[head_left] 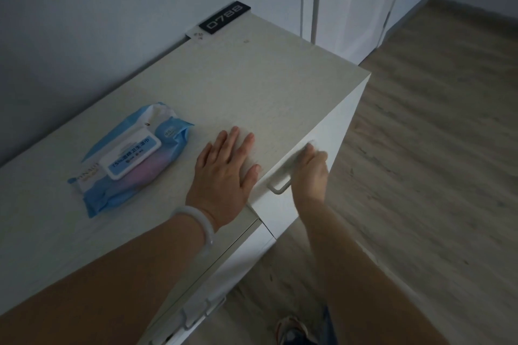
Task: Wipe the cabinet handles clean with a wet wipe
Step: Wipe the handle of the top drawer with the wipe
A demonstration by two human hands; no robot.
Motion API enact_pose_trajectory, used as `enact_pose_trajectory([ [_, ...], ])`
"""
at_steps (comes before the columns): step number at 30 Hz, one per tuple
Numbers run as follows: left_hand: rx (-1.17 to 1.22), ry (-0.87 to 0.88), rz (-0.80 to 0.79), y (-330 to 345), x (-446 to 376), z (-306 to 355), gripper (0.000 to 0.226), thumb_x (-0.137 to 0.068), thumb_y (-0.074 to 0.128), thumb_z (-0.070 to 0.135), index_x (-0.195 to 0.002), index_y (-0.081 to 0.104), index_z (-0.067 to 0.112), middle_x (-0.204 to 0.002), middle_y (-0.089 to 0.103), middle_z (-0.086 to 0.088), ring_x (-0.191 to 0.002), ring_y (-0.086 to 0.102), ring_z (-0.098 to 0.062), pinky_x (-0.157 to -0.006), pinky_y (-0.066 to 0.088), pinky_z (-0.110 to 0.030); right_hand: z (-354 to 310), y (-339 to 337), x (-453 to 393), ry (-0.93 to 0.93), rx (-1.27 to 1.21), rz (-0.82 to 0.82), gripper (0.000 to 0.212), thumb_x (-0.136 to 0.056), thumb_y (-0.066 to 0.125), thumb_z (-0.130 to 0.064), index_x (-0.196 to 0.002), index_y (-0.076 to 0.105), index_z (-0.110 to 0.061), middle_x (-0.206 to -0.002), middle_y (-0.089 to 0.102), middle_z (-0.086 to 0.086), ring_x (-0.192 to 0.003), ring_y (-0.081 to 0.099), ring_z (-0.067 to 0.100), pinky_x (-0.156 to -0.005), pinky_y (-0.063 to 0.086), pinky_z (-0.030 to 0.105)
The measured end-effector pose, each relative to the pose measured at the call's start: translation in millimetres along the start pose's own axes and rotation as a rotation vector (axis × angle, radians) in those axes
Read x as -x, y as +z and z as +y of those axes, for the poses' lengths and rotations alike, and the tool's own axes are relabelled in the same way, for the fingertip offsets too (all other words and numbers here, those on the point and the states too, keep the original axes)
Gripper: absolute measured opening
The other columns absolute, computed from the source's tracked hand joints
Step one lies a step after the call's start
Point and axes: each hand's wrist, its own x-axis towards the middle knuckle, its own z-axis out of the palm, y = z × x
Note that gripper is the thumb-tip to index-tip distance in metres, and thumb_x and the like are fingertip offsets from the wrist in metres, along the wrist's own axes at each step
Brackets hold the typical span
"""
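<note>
Right hand (309, 168) clamps a soft, floppy white wet wipe (310, 145) around the stiff pale metal bar handle (280, 178), left hand (227, 173) flat.

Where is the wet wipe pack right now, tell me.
In the head view, the wet wipe pack lies flat on the cabinet top, left of the left hand pressed beside it.

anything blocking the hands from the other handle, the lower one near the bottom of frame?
Nothing visible does. The lower handle sits exposed on the cabinet front, below the left forearm. The right hand grips the wipe on the upper handle; the left hand lies flat on the top.
</note>
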Motion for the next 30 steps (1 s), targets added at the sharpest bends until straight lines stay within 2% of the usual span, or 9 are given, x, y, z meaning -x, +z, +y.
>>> enact_pose_trajectory([
  [5,0.003,-0.001,0.0,-1,1,0,0.065,-0.096,0.008,0.057,-0.157,0.008,0.032,-0.165,0.004,0.002,-0.152,-0.001,-0.017,-0.123,0.004,-0.04,-2,-11,-9,0.008,0.093,0.029,0.032,-0.105,0.024,-0.026,-0.103,0.05,-0.007,-0.095,0.058,0.009,-0.099,0.056,0.03,-0.074,0.031,0.029],
  [7,0.01,-0.008,-0.009,-2,1,0,0.065,-0.096,0.007,0.057,-0.157,0.006,0.034,-0.165,0.002,0.003,-0.152,-0.002,-0.016,-0.123,0.003,-0.039,9,-23,11,0.034,0.128,0.021,0.029,-0.103,0.025,-0.016,-0.111,0.052,-0.009,-0.105,0.06,0.011,-0.106,0.056,0.03,-0.076,0.031,0.028],
  [11,0.018,-0.013,-0.018,-2,0,1,0.065,-0.095,0.007,0.057,-0.156,0.004,0.034,-0.165,0.0,0.004,-0.152,-0.003,-0.015,-0.123,0.003,-0.04,23,-12,63,-0.033,0.16,-0.139,0.032,-0.106,0.022,-0.035,-0.097,0.045,-0.015,-0.094,0.055,0.002,-0.09,0.055,0.025,-0.071,0.032,0.029],
  [13,0.015,-0.012,-0.007,-2,0,1,0.065,-0.095,0.008,0.057,-0.156,0.007,0.033,-0.165,0.003,0.002,-0.152,-0.001,-0.016,-0.123,0.005,-0.04,18,4,69,0.022,0.119,-0.183,0.035,-0.106,0.022,-0.038,-0.103,0.046,-0.012,-0.098,0.053,-0.001,-0.09,0.052,0.022,-0.074,0.036,0.03],
  [15,0.015,-0.01,-0.004,-2,0,1,0.066,-0.095,0.009,0.057,-0.156,0.009,0.032,-0.165,0.005,0.001,-0.152,0.0,-0.017,-0.123,0.005,-0.04,12,12,58,0.033,0.128,-0.154,0.037,-0.106,0.025,-0.033,-0.113,0.046,-0.004,-0.106,0.056,0.002,-0.094,0.054,0.023,-0.078,0.04,0.031],
  [18,0.01,-0.009,-0.005,-1,0,0,0.066,-0.095,0.009,0.057,-0.156,0.009,0.032,-0.165,0.005,0.001,-0.152,0.001,-0.017,-0.123,0.006,-0.041,13,15,40,0.033,0.012,-0.069,0.042,-0.105,0.026,-0.04,-0.103,0.049,-0.005,-0.099,0.059,0.003,-0.086,0.055,0.02,-0.071,0.038,0.028],
  [21,0.003,-0.011,-0.001,-1,-1,0,0.066,-0.095,0.009,0.057,-0.156,0.011,0.032,-0.165,0.005,0.001,-0.152,0.002,-0.018,-0.123,0.006,-0.041,19,24,57,0.08,-0.161,-0.069,0.042,-0.104,0.026,-0.042,-0.098,0.051,-0.008,-0.085,0.056,-0.007,-0.074,0.051,0.005,-0.062,0.037,0.026],
  [25,0.004,-0.016,-0.008,-1,0,0,0.067,-0.094,0.008,0.057,-0.156,0.009,0.033,-0.165,0.004,0.002,-0.152,0.001,-0.017,-0.123,0.004,-0.04,25,27,81,0.047,-0.142,-0.103,0.04,-0.105,0.027,-0.04,-0.091,0.048,-0.009,-0.075,0.055,-0.011,-0.068,0.05,0.0,-0.057,0.035,0.019],
  [30,0.0,-0.02,-0.002,0,-1,0,0.067,-0.094,0.008,0.057,-0.156,0.01,0.032,-0.165,0.006,0.002,-0.152,0.002,-0.018,-0.123,0.004,-0.04,21,24,57,0.043,-0.044,-0.004,0.035,-0.105,0.028,-0.036,-0.093,0.048,-0.009,-0.078,0.052,-0.006,-0.07,0.047,0.015,-0.061,0.027,0.026],
])
